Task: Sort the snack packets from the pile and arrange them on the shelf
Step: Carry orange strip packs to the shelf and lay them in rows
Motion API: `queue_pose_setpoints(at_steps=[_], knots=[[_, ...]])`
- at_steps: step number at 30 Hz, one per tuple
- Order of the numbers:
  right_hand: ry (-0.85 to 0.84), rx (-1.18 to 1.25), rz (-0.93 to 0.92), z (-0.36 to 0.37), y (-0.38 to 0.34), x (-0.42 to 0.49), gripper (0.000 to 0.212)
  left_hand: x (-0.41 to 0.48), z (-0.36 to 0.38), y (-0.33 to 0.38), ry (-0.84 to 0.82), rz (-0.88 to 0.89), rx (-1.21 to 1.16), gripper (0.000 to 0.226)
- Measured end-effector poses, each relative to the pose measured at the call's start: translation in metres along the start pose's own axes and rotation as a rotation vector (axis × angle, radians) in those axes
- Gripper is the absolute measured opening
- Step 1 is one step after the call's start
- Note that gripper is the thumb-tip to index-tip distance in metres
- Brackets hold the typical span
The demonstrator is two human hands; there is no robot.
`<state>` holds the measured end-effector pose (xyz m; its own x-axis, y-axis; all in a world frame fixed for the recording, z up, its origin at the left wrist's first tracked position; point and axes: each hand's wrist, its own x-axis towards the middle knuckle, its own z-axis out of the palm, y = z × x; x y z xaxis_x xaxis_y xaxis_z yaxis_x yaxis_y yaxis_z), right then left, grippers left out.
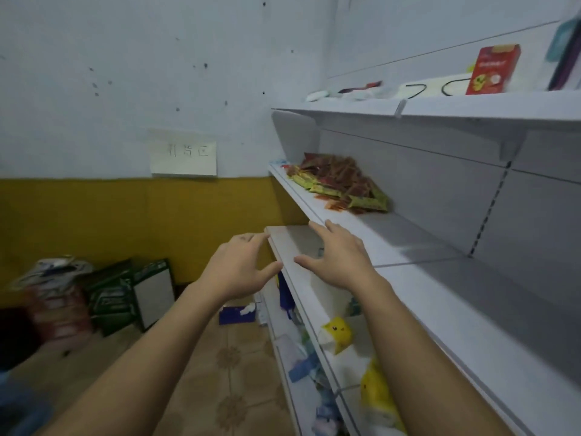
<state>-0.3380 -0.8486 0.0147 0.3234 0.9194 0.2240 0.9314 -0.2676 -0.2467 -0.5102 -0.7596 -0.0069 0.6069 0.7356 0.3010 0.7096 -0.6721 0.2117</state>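
Note:
A pile of snack packets (341, 184), red-brown ones mixed with yellow-green ones, lies at the far left end of the white middle shelf (418, 247). My left hand (242, 265) hovers in front of the shelf's left corner, fingers spread and relaxed, holding nothing. My right hand (338, 256) is stretched out over the shelf's front edge, fingers straight and empty. Both hands are well short of the pile.
The top shelf (490, 103) carries a red box (492, 70) and white items. Yellow packs (338, 333) lie on the lower shelves. Green crates (125, 294) and bags stand on the tiled floor by the yellow wall. A paper sign (184, 154) hangs on the wall.

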Motion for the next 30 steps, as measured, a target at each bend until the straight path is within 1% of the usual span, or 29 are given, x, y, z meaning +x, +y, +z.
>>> queue_pose_setpoints(at_steps=[5, 9, 12, 18, 25, 30], knots=[[-0.003, 0.026, -0.01, 0.028, 0.011, 0.07, 0.081, 0.055, 0.026, -0.026, -0.024, -0.031, 0.001, 0.073], [0.004, 0.051, 0.006, 0.048, 0.026, 0.139, 0.081, 0.12, 0.047, -0.042, -0.034, -0.05, 0.003, 0.073], [0.0, 0.075, 0.028, 0.056, 0.04, 0.189, 0.081, 0.175, 0.056, -0.053, -0.056, -0.027, 0.021, 0.074], [0.029, 0.079, 0.053, 0.066, 0.065, 0.272, 0.082, 0.261, 0.07, -0.066, -0.014, -0.01, 0.021, 0.071], [0.011, 0.034, 0.078, 0.085, 0.071, 0.344, 0.082, 0.334, 0.09, -0.102, -0.011, 0.014, -0.015, 0.072], [0.022, 0.004, 0.092, 0.102, 0.06, 0.406, 0.082, 0.388, 0.104, -0.145, -0.042, 0.042, -0.04, 0.071]])
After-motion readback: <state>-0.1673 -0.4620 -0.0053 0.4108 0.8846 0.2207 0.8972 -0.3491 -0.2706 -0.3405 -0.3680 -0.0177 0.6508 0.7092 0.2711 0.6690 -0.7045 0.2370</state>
